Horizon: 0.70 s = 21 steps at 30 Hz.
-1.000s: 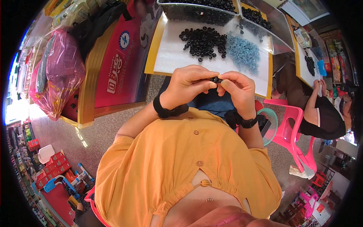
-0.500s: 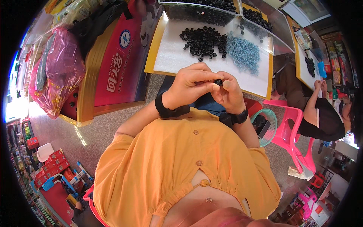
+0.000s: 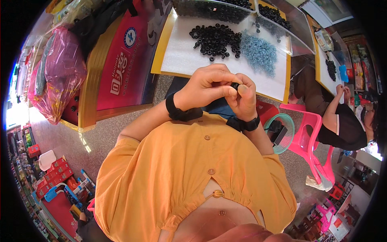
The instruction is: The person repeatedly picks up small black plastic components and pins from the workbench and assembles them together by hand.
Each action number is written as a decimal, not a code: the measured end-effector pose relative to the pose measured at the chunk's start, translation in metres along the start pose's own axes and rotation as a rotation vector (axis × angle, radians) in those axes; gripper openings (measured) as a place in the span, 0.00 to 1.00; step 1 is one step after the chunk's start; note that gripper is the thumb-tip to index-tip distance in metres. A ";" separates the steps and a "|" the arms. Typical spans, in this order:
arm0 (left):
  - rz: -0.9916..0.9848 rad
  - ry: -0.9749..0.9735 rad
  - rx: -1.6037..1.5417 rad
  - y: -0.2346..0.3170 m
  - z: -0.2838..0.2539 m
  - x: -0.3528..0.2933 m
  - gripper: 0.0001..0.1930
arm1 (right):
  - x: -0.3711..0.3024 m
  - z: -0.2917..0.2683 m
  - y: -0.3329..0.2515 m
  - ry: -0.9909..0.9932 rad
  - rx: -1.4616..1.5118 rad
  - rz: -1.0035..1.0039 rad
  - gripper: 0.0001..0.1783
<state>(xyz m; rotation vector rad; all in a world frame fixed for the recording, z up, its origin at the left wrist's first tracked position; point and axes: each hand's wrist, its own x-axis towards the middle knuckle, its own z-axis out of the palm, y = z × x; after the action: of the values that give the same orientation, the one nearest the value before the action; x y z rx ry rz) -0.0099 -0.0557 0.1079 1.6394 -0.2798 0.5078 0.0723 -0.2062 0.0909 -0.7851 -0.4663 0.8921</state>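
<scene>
Between the fingertips of both hands is a small round black part (image 3: 235, 85). My left hand (image 3: 209, 85) pinches it from the left, and my right hand (image 3: 244, 97) pinches it from the right with thumb and finger. Both hands are held above my lap, just short of the table's near edge. Beyond them on the white tabletop (image 3: 177, 52) lies a loose heap of black ring-like parts (image 3: 217, 39). To its right spreads a pile of small clear bluish pieces (image 3: 258, 54). Fingers hide most of the held part.
Clear plastic bins (image 3: 213, 13) of black parts stand along the table's far side. On the left is a pink-red panelled table (image 3: 121, 68) with a pink bag (image 3: 64, 72). A green basket (image 3: 282, 133) and pink chair (image 3: 302, 141) are at right, near another seated person (image 3: 350, 129).
The hands stay together around the black part, which has shifted slightly and shows its round face more. The whole view has moved a little.
</scene>
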 end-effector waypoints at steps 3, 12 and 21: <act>0.011 -0.017 0.052 0.005 0.003 0.002 0.12 | -0.001 -0.006 0.007 -0.007 0.093 -0.003 0.14; 0.111 -0.002 0.190 0.020 0.004 0.012 0.12 | 0.003 -0.016 -0.002 -0.238 0.268 0.025 0.23; 0.166 -0.055 0.230 0.019 0.001 0.014 0.13 | 0.000 -0.015 -0.018 -0.262 0.080 0.012 0.20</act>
<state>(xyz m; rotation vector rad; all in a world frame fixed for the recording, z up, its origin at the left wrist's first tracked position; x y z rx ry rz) -0.0058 -0.0579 0.1310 1.8653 -0.4129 0.6400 0.0908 -0.2193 0.0950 -0.6005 -0.6518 1.0241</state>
